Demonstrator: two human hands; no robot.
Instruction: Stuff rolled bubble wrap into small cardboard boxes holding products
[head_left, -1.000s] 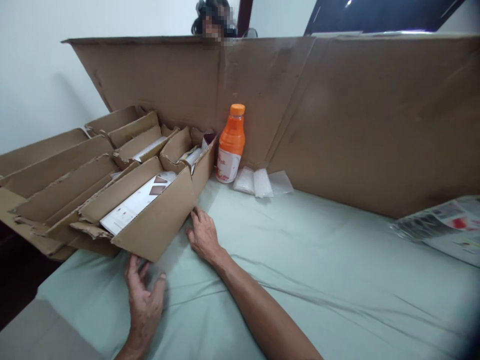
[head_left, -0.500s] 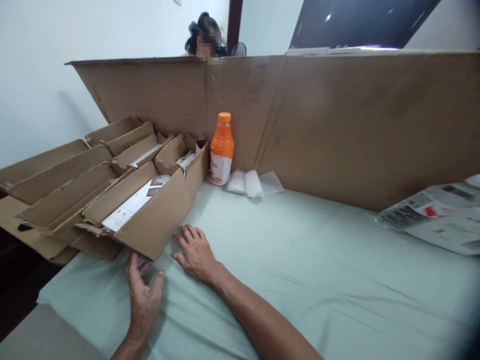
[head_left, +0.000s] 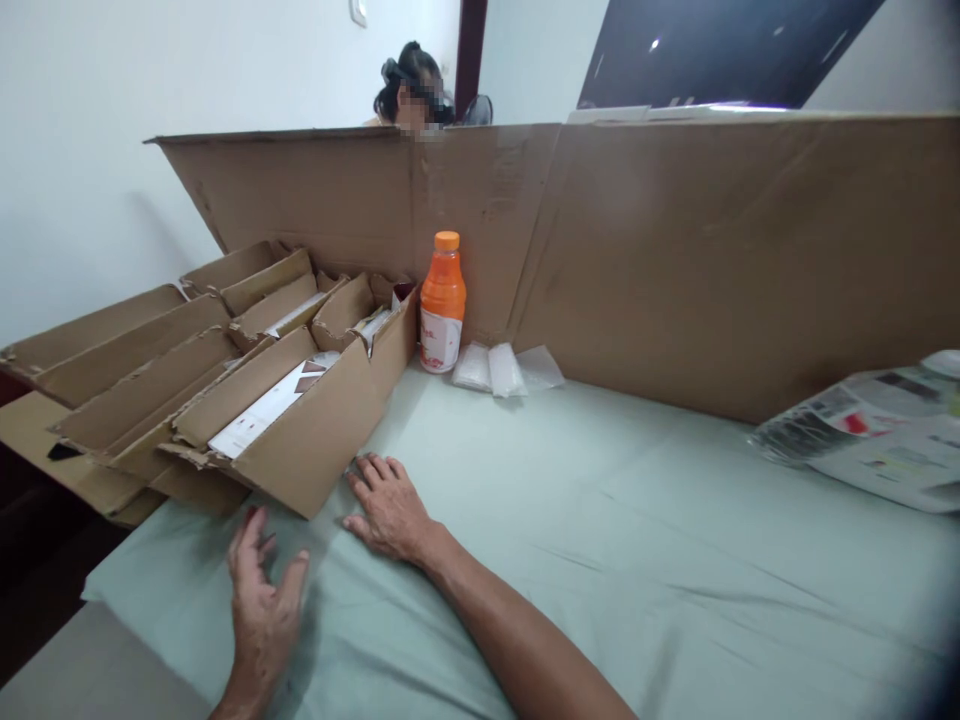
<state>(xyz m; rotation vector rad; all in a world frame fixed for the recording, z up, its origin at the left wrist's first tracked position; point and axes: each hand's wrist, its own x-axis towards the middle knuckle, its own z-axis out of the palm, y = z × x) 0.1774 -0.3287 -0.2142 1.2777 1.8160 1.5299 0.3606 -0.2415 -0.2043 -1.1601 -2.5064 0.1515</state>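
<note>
In front of me on the left stands a group of open-topped cardboard boxes [head_left: 315,430], set side by side. A white printed carton [head_left: 262,412] lies inside the nearest one. My left hand [head_left: 262,590] is raised just short of that box's front corner, thumb and fingers apart, holding nothing. My right hand [head_left: 390,508] rests palm down on the pale green cloth [head_left: 570,540], fingers spread, beside the box's right side. Whether its fingertips touch the cardboard I cannot tell.
An orange bottle [head_left: 442,305] stands at the back near small clear plastic bags [head_left: 504,370]. Behind them rises a tall cardboard panel [head_left: 675,260]. A printed plastic package [head_left: 877,430] lies far right. Beyond the panel are a person's head [head_left: 411,85] and a dark screen [head_left: 712,50].
My left hand has drawn back from the nearest box's front corner, toward the lower left. My right hand stays in place. The view has tilted up slightly.
</note>
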